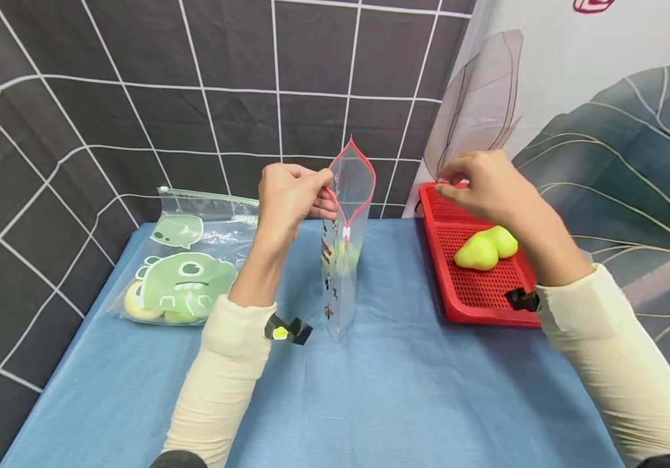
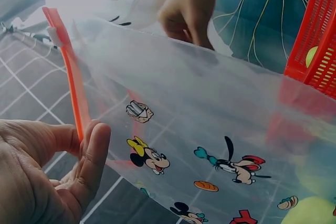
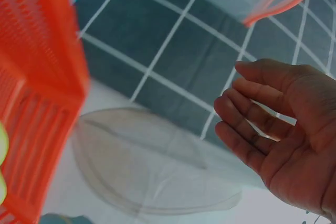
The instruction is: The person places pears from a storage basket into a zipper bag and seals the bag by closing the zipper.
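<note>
My left hand (image 1: 294, 195) pinches the red zip edge of a clear bag (image 1: 343, 279) that stands upright with its mouth apart; in the left wrist view the bag (image 2: 184, 124) shows cartoon prints, and thumb and fingers of the left hand (image 2: 58, 166) hold its rim. Yellow-green fruit (image 1: 346, 257) shows through the bag's side. My right hand (image 1: 487, 185) is in the air above the red basket (image 1: 451, 296), apart from the bag, its fingers loosely bent. In the right wrist view nothing is in the right hand (image 3: 278, 129). Yellow-green pears (image 1: 477, 252) lie in the basket.
A second clear bag (image 1: 194, 260) with green cartoon prints and a green zip lies at the left, round fruit (image 1: 141, 302) inside it. A blue cloth (image 1: 370, 390) covers the table. Behind it hangs a dark curtain (image 1: 311, 65) with white grid lines.
</note>
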`<state>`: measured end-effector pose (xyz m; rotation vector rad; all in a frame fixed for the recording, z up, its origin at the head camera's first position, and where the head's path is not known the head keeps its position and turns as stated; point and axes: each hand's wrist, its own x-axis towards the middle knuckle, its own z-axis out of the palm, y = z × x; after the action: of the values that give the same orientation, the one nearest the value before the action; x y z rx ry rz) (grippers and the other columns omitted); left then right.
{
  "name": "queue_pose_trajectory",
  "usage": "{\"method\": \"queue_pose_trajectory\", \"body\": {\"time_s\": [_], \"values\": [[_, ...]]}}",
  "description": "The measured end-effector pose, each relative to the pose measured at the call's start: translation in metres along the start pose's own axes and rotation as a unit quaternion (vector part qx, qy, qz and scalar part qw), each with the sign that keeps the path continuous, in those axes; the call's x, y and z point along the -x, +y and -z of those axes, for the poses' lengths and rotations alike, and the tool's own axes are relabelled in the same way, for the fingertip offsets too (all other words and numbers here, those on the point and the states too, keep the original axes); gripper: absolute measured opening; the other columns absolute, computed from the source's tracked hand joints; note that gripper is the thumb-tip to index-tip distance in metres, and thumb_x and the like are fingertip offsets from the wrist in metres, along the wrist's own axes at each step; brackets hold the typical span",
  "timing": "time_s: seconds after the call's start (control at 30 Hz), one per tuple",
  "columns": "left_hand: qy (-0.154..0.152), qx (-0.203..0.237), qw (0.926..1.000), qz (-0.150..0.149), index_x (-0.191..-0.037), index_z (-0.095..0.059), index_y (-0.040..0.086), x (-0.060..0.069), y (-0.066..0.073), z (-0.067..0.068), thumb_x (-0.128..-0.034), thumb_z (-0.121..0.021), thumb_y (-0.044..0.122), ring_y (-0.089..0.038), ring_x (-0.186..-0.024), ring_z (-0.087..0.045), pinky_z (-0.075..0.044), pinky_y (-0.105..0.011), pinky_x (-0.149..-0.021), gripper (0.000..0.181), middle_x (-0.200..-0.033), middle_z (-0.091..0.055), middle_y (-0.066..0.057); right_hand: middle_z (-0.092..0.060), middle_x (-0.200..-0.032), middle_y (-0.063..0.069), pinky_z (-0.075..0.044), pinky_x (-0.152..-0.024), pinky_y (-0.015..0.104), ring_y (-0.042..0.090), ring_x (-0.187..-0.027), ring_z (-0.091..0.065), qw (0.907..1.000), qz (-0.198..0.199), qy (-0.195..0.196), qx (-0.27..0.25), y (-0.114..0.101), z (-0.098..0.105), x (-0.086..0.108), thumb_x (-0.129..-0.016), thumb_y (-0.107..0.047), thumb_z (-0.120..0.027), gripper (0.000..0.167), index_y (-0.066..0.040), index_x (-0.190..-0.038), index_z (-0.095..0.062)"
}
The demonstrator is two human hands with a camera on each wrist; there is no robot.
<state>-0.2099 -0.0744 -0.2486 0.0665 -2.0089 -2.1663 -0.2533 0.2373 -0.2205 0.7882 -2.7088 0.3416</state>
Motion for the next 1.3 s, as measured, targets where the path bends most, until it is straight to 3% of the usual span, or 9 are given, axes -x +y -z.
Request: {"method": "queue_pose_trajectory", "body": {"time_s": [0.3, 0.57, 0.8, 1.07, 1.3], "values": [[-0.006, -0.012, 0.9999, 0.002, -0.102, -0.08, -0.014, 0.001, 0.0, 0.0, -0.0952, -0.067, 0.0, -0.017, -0.053, -0.078, -0.072, -0.04, -0.062, 0.02, -0.066, -0.077, -0.009, -0.083, -0.113, 0.03, -0.066, -0.088, 0.063, 0.044, -0.099, -0.077, 0.992, -0.096, -0.082, -0.003, 0.039, -0.005, -0.002, -0.101, -0.016, -0.078, 0.033, 0.007, -0.124, -0.081], [-0.009, -0.009, 0.9999, 0.006, -0.095, -0.079, -0.007, 0.001, -0.002, 0.002, -0.0972, -0.07, 0.001, -0.017, -0.052, -0.077, -0.072, -0.04, -0.062, 0.012, -0.066, -0.077, -0.009, -0.082, -0.104, 0.029, -0.065, -0.082, 0.059, 0.044, -0.097, -0.072, 0.9789, -0.144, -0.145, 0.006, 0.074, -0.017, 0.004, -0.1, -0.018, -0.08, 0.034, 0.012, -0.117, -0.081], [-0.013, -0.007, 0.9999, 0.006, -0.096, -0.079, -0.008, 0.0, -0.002, 0.002, -0.0976, -0.07, 0.001, -0.016, -0.052, -0.077, -0.072, -0.039, -0.061, 0.013, -0.065, -0.076, -0.008, -0.082, -0.108, 0.03, -0.061, -0.093, 0.069, 0.053, -0.11, -0.069, 0.9658, -0.166, -0.198, 0.024, 0.098, -0.026, 0.013, -0.098, -0.019, -0.08, 0.033, 0.01, -0.113, -0.082], [-0.015, -0.008, 0.9998, 0.009, -0.098, -0.08, -0.012, -0.001, -0.003, 0.001, -0.0962, -0.068, -0.001, -0.016, -0.052, -0.077, -0.071, -0.038, -0.061, 0.016, -0.065, -0.076, -0.008, -0.081, -0.099, 0.023, -0.063, -0.085, 0.058, 0.042, -0.097, -0.07, 0.95, -0.18, -0.252, 0.044, 0.111, -0.042, 0.017, -0.092, -0.025, -0.086, 0.035, 0.008, -0.102, -0.081], [-0.018, -0.008, 0.9998, 0.006, -0.104, -0.079, -0.016, 0.001, -0.002, 0.0, -0.0962, -0.069, -0.002, -0.016, -0.053, -0.077, -0.072, -0.039, -0.063, 0.019, -0.066, -0.076, -0.009, -0.071, -0.09, 0.018, -0.06, -0.077, 0.045, 0.034, -0.087, -0.062, 0.9321, -0.203, -0.297, 0.041, 0.114, -0.052, 0.017, -0.089, -0.029, -0.089, 0.039, 0.005, -0.094, -0.071]]}}
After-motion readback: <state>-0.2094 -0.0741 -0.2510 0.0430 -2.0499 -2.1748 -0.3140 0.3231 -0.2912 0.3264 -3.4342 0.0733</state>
